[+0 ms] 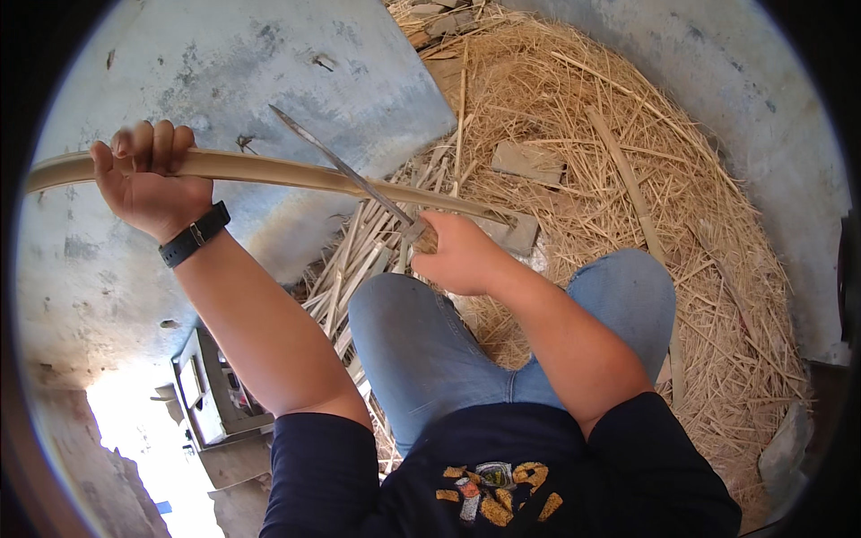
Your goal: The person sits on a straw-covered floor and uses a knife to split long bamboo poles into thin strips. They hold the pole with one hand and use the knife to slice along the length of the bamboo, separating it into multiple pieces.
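Observation:
My left hand (152, 184) grips a long pale bamboo strip (296, 172) near its left end and holds it raised and roughly level. The strip runs rightward to a point above my knees. My right hand (457, 255) is closed on the wooden handle of a long narrow knife (336, 161). The blade slants up to the left and crosses over the strip near its middle. A black watch sits on my left wrist. My knees in blue jeans (421, 332) lie below both hands.
A big heap of straw-like bamboo shavings (628, 179) covers the ground to the right. Cut bamboo slats (359, 260) lie bundled by my left knee. A grey concrete wall (224, 72) stands at left. A small flat block (527, 161) rests on the shavings.

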Demonstrator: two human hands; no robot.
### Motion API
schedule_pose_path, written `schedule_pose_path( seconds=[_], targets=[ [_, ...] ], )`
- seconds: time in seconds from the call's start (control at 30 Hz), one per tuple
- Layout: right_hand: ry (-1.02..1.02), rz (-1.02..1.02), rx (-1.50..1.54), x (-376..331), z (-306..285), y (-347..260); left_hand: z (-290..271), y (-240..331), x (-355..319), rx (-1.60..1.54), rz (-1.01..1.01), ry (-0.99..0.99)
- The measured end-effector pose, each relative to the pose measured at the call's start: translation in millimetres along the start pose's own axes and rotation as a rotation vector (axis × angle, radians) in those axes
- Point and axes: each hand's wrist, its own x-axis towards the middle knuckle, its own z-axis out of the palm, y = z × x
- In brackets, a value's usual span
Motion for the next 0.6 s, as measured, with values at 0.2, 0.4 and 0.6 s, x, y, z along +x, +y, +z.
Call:
schedule_pose_path(
  seconds=[0.2, 0.4, 0.6],
  targets=[
    [-0.035, 0.381, 0.114, 10.5, -21.7, 28.5, -1.5, -20.5, -2.5, -0.038, -0.025, 0.037],
    [-0.016, 0.014, 0.130, 6.0, -4.3, 10.0, -7.1, -8.0, 1.6, -0.090, -0.040, -0.069],
    [0.017, 0.242, 0.203, 6.5, -14.2, 32.0, -6.8, -15.4, -0.7, -0.066, -0.044, -0.041]
  ],
)
